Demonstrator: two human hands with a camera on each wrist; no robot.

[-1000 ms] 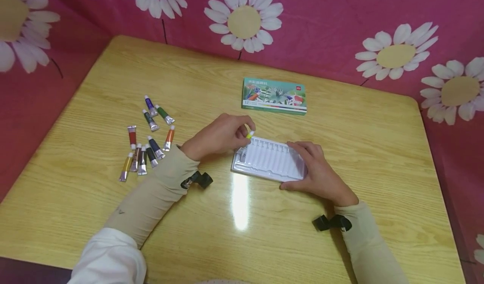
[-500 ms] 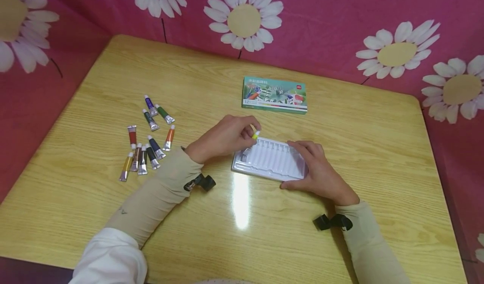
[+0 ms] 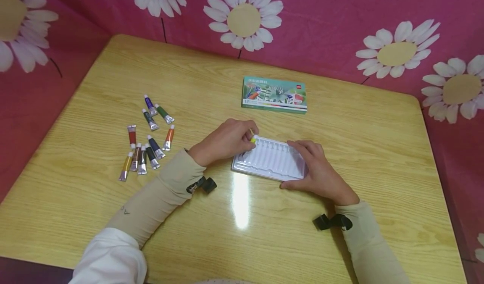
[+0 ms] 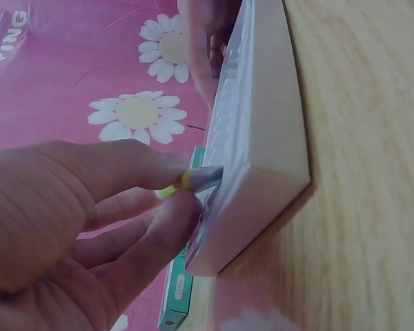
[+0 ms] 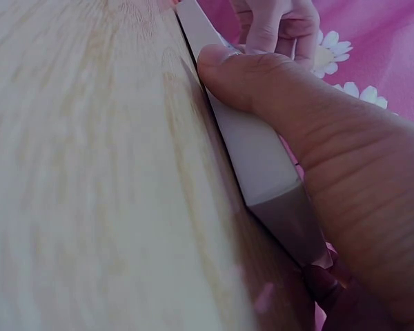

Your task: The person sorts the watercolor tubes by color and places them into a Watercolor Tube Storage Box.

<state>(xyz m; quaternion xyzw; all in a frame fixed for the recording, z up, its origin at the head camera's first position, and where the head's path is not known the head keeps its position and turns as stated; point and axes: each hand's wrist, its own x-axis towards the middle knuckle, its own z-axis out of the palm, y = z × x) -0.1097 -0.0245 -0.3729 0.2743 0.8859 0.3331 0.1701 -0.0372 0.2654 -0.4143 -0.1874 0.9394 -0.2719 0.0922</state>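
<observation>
Between thumb and fingers my left hand [image 3: 228, 139] pinches a small yellow paint tube [image 4: 187, 181]. Its silver end touches the slotted top of a white plastic tray [image 3: 272, 160], near the tray's left end. The tube's white cap shows in the head view, while the fingers hide much of its body. My right hand [image 3: 315, 170] grips the tray's right end, thumb on the near side and fingers on the far side. In the right wrist view that thumb lies along the tray's side wall [image 5: 252, 148].
Several paint tubes [image 3: 142, 160] in dark, brown, yellow and other colours lie loose on the left of the wooden table [image 3: 370, 149]. A green printed box [image 3: 274, 95] lies behind the tray. A pink flowered cloth [image 3: 317, 19] hangs beyond the table's far edge.
My left hand has moved slightly right along the tray, then lowered, bringing the yellow paint tube down onto the tray. The right hand has kept its grip in place.
</observation>
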